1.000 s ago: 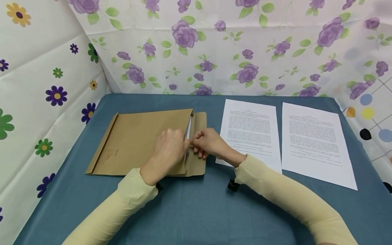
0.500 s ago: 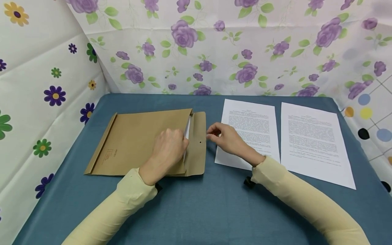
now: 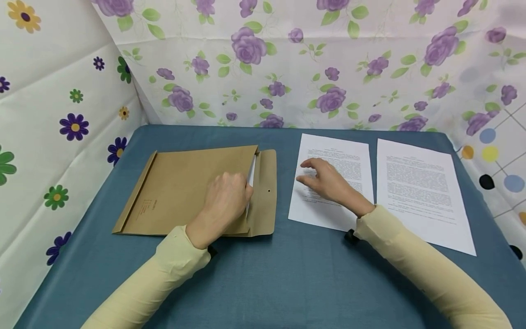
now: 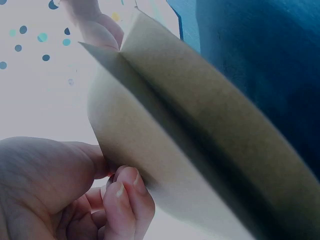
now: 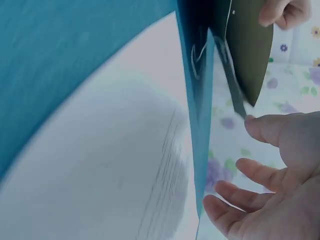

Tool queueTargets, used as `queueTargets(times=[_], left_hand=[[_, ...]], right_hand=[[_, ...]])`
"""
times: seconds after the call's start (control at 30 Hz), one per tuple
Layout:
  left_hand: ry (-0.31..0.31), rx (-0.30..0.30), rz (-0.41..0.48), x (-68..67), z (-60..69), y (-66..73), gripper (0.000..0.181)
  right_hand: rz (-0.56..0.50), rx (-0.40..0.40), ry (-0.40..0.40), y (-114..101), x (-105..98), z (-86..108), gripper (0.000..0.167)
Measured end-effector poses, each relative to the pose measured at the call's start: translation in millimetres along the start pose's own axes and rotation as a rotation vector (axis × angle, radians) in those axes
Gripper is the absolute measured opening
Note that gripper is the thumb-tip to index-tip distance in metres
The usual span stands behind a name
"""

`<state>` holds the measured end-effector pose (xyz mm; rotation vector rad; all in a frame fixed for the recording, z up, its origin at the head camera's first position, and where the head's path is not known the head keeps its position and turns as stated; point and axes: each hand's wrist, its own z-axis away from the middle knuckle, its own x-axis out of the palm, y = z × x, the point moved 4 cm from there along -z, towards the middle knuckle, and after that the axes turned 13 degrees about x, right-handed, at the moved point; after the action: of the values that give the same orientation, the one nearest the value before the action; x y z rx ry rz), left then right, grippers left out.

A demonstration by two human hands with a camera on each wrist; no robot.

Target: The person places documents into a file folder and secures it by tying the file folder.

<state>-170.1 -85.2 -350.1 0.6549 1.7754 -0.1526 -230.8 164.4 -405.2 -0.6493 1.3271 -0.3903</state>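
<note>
1. kraft envelope (image 3: 185, 183): marked in small red characters near its lower left corner, too small to read.
2. nearer paper sheet (image 3: 338, 157): densely typed under a short heading, illegible.
3. farther paper sheet (image 3: 423, 196): likewise typed, illegible.

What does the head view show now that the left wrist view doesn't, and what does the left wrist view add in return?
Only the head view: the left printed sheet, the right printed sheet, the purple-flowered backdrop and red printing on the kraft envelope.

Only the left wrist view: the palm side of the left hand, its fingertips curled at the envelope's edge.

Both: the envelope, the left hand gripping it, the right hand (cut off at the top in the left wrist view), the blue tablecloth and the dotted backdrop.
</note>
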Motion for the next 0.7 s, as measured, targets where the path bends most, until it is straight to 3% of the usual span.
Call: queueTargets(times=[0.4, 0.7], left_hand=[[0.003, 0.003, -0.008, -1.8, -0.1, 0.1, 0.040], [0.013, 0.007, -0.016, -2.7, 0.4, 0.7, 0.039]], right_hand=[[0.141, 0.056, 0.093, 34.4, -29.9, -12.9, 0.059], [0.306, 0.129, 0.097, 56.2, -47.1, -25.0, 0.074]])
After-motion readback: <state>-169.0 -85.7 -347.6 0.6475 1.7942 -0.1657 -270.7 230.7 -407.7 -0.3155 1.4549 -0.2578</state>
